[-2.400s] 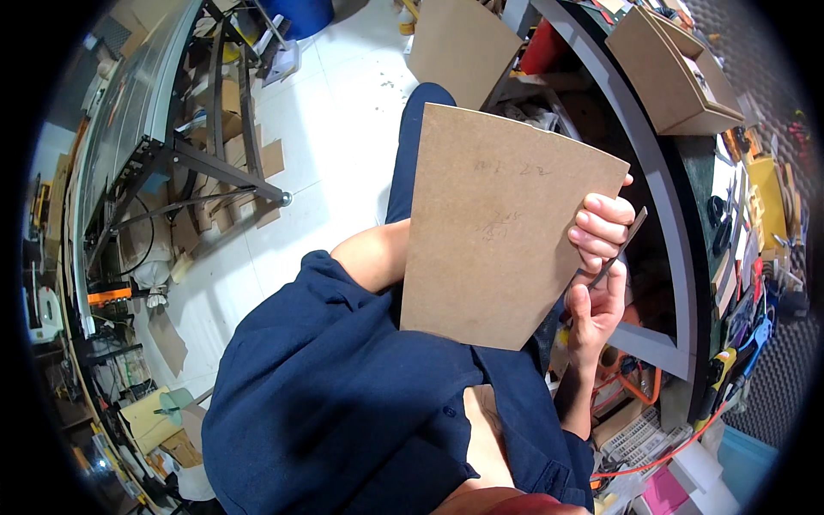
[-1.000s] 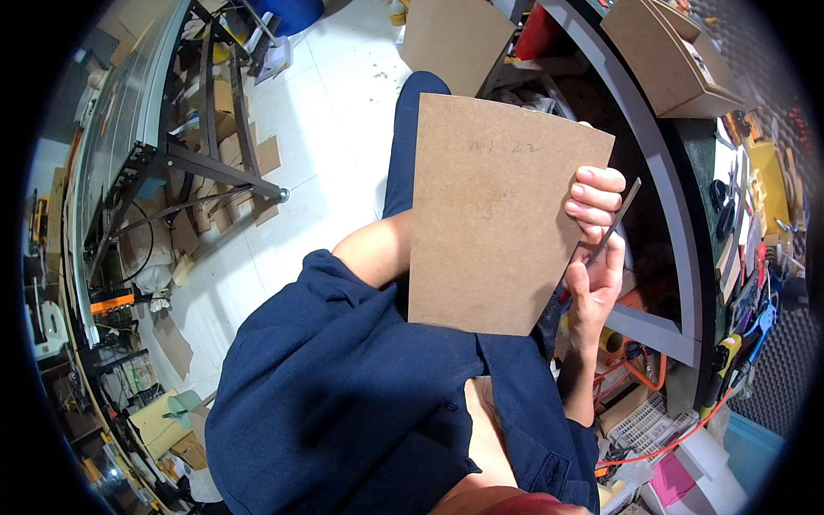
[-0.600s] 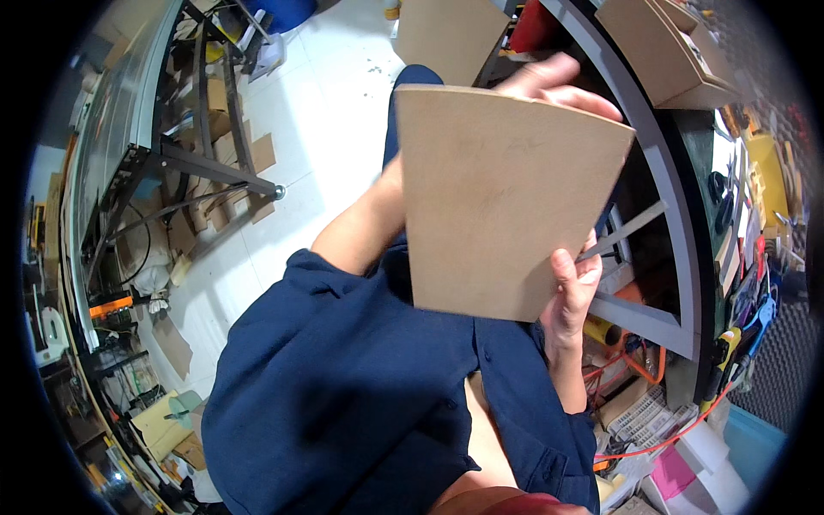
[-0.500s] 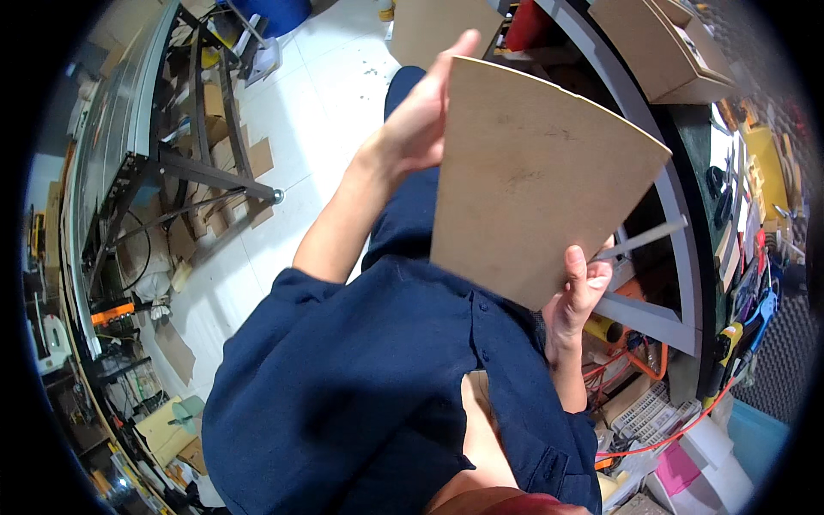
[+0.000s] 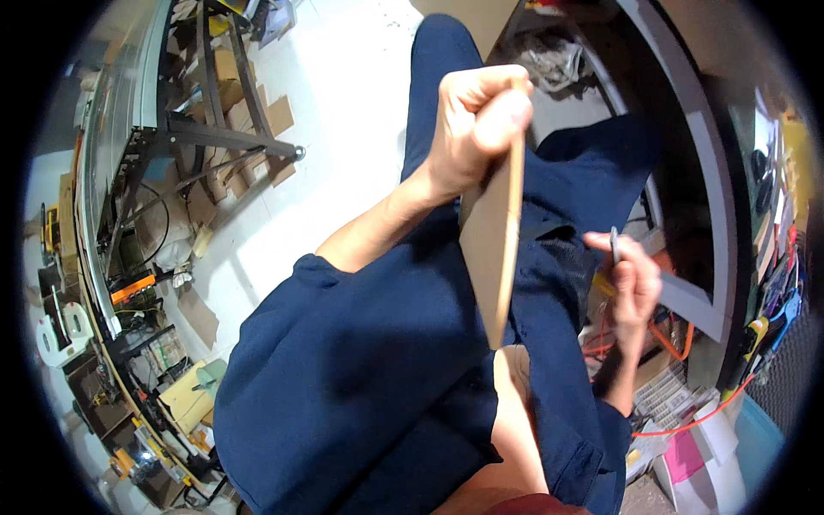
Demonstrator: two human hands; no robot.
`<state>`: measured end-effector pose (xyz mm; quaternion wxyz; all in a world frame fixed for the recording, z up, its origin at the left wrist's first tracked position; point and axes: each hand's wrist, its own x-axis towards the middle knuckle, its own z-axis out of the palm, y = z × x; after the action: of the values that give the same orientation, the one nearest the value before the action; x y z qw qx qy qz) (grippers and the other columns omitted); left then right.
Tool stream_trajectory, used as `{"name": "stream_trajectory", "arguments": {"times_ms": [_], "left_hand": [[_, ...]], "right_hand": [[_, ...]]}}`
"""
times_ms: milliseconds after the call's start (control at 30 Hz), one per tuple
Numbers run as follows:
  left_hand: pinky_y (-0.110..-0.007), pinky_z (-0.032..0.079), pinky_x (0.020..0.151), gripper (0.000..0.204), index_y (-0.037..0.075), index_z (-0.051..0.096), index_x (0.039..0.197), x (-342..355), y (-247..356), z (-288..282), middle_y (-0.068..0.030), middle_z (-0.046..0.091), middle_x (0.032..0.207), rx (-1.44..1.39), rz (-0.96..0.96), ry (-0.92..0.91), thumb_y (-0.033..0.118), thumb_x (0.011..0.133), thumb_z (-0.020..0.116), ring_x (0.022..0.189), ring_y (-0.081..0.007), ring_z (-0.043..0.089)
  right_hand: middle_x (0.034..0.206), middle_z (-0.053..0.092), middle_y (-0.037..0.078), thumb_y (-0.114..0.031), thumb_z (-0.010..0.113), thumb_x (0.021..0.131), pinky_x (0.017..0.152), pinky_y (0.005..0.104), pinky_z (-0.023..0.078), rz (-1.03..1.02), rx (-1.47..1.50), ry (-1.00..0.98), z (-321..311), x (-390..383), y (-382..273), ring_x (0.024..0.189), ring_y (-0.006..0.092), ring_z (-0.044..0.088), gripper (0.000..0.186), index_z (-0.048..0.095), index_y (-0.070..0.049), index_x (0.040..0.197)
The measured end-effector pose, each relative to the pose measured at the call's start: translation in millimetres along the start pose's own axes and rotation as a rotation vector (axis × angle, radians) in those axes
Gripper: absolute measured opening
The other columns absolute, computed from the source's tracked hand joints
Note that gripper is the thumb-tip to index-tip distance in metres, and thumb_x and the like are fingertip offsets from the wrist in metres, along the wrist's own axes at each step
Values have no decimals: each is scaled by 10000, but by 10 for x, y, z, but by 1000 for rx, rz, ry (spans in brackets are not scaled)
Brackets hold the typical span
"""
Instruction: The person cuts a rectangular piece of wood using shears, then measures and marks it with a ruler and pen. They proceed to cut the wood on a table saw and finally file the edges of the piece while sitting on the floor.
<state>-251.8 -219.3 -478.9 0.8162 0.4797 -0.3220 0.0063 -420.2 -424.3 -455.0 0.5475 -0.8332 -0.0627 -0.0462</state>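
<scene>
My left hand [image 5: 479, 124] grips the upper end of a flat tan wooden board [image 5: 487, 240], thumb on one side and fingers curled over the edge. The board is held nearly edge-on above my lap, so its long pale edge shows and only a sliver of its face. Apart from the board, to its right, my right hand [image 5: 633, 281] is closed around a thin flat grey tool [image 5: 614, 244], seen almost end-on. Most of the tool is hidden, and I cannot make out its kind.
At the left stands a metal-framed table [image 5: 227, 142] with cardboard scraps [image 5: 279, 116] beneath it. A curved-looking grey frame [image 5: 687, 129] bounds the right side, beside a bench cluttered with hand tools [image 5: 785, 300]. A red cable [image 5: 699, 422] runs above white bins at lower right.
The board has turned from face-up to nearly edge-on. My right hand has let go of its lower corner and moved right, keeping the grey tool. My left hand now grips the board's upper end.
</scene>
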Motion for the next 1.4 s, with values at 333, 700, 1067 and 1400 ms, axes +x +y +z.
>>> {"name": "stream_trajectory", "arguments": {"times_ms": [333, 700, 1067, 1400], "left_hand": [[-220, 270, 486, 487, 90, 459, 588, -294, 47, 207, 22, 408, 542, -4, -66, -66, 484, 873, 491, 515, -73, 346], [-216, 248, 476, 500, 82, 448, 563, -313, 25, 245, 31, 394, 522, 27, -47, -37, 461, 890, 465, 493, -59, 312], [-237, 258, 496, 489, 78, 452, 557, -327, 17, 256, 19, 403, 529, 19, -109, -12, 454, 869, 454, 502, -76, 307], [-238, 247, 485, 494, 87, 417, 547, -379, 53, 246, 25, 369, 510, 43, -141, -11, 493, 826, 455, 500, -78, 304]], "right_hand": [[580, 497, 20, -33, 655, 626, 449, 258, 344, -246, -264, -96, -249, 15, -611, 466, 125, 472, 399, 737, -127, 1005], [597, 434, 10, -78, 704, 623, 424, 267, 343, -283, -525, -278, -251, 204, -859, 468, 121, 443, 434, 735, -184, 1043], [614, 447, 1, -102, 669, 696, 410, 250, 409, -341, -639, -392, -130, 337, -960, 443, 104, 457, 471, 683, -239, 1147], [583, 416, -9, -121, 671, 759, 408, 242, 392, -305, -630, -344, -144, 185, -879, 433, 95, 432, 432, 669, -259, 1168]]}}
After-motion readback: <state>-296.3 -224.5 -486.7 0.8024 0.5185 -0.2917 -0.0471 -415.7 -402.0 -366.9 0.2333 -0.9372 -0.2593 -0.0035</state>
